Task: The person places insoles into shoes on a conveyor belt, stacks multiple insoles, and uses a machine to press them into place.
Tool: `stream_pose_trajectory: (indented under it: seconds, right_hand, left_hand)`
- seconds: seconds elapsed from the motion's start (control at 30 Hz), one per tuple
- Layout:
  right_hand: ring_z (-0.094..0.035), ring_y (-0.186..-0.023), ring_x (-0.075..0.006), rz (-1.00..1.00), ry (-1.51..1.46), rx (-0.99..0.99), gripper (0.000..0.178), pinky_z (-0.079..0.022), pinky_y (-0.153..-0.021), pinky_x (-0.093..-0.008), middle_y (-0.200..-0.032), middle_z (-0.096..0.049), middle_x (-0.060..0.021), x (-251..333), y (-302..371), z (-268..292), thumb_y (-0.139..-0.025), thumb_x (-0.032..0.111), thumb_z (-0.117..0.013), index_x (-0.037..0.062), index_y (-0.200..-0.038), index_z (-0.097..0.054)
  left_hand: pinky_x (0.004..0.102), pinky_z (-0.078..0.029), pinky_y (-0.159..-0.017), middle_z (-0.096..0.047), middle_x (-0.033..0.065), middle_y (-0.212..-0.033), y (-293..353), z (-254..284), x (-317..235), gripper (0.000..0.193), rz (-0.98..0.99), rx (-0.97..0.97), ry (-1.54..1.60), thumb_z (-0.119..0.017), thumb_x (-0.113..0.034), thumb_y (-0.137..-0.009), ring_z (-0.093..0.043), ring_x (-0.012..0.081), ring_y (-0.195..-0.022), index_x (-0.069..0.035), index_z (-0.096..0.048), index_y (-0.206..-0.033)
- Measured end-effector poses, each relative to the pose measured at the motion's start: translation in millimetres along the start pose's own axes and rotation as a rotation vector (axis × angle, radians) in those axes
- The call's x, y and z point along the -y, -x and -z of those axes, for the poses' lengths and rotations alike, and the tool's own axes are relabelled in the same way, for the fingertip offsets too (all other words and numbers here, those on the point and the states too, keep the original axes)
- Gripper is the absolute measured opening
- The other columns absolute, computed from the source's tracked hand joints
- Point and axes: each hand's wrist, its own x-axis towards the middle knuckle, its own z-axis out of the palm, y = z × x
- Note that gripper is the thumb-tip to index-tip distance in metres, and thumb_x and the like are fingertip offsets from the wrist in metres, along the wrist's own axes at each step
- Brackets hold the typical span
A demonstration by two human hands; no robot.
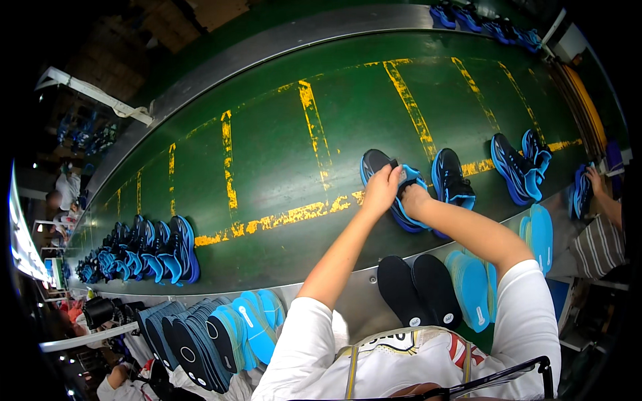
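Observation:
A black sneaker with a blue sole and blue lining [374, 162] rests on the green conveyor belt in front of me, its toe pointing away. My left hand [382, 188] is closed around the tongue area at the shoe's opening. Into that opening reaches my right hand [416, 199]; its fingers are hidden inside, so what they hold does not show. Just right of it stands a matching sneaker [448, 171], untouched. Close to my body, a pair of black insoles [419, 289] lies on the metal ledge [348, 300].
Several blue insoles [470, 287] sit right of the black ones, and insole stacks [194, 351] at the left. A sneaker row [175, 250] lines the belt's left; another pair [513, 167] stands right. A co-worker's hand [594, 179] touches a sneaker [580, 192] at far right.

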Motion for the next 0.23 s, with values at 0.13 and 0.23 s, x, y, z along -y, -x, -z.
stream_pose_trajectory:
  seconds: [0.13, 0.23]
  right_hand:
    - [-0.045, -0.106, -0.0231, 0.128, -0.247, -0.292, 0.037, -0.035, -0.087, -0.0318, -0.112, -0.050, -0.0113, -16, 4, -18, -0.072, 0.017, -0.051, 0.0040, -0.106, -0.053]
    - [-0.036, -0.116, -0.0271, 0.242, -0.277, -0.225, 0.060, -0.025, -0.097, -0.0292, -0.129, -0.033, -0.0134, -30, -3, -9, -0.069, 0.020, -0.057, 0.0037, -0.123, -0.035]
  left_hand:
    - [0.0411, -0.039, -0.067, -0.049, 0.0218, -0.084, 16, -18, -10, 0.033, -0.193, -0.188, -0.192, -0.050, -0.023, -0.080, -0.047, 0.0367, -0.079, 0.004, -0.047, -0.098]
    - [0.0388, -0.040, -0.067, -0.046, 0.0189, -0.085, 21, -26, -12, 0.040, -0.354, -0.167, -0.268, -0.058, -0.018, -0.075, -0.046, 0.0345, -0.077, 0.002, -0.044, -0.107]
